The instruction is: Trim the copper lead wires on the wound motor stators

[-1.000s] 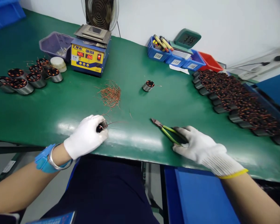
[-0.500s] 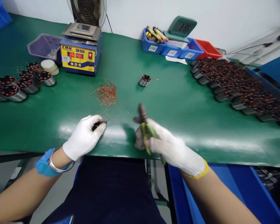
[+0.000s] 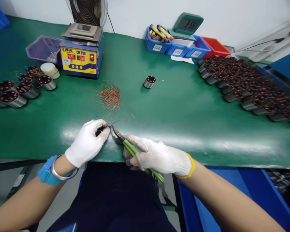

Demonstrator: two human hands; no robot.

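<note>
My left hand (image 3: 89, 140), in a white glove, is closed around a wound stator (image 3: 99, 131) at the front of the table. Most of that stator is hidden by the fingers, and thin copper wire ends (image 3: 118, 121) stick out of it to the right. Green-handled pliers (image 3: 131, 149) are gripped in my gloved right hand (image 3: 151, 154). Their jaws point up and left and reach the wire by my left fingertips; whether they touch it I cannot tell. Beyond the hands lies a heap of copper wire clippings (image 3: 109, 96). A single stator (image 3: 149, 82) stands farther back.
Several stators (image 3: 15, 99) stand at the left. A blue and yellow machine (image 3: 81, 62) and a purple bin (image 3: 40, 51) are behind them. Rows of stators (image 3: 246, 87) fill the right side. Small blue bins (image 3: 157, 46), a red bin (image 3: 215, 46) and a clock (image 3: 188, 23) line the wall.
My right hand has moved left with the pliers, bringing their jaws to the wire at my left fingertips. My left hand has stayed in place on the stator.
</note>
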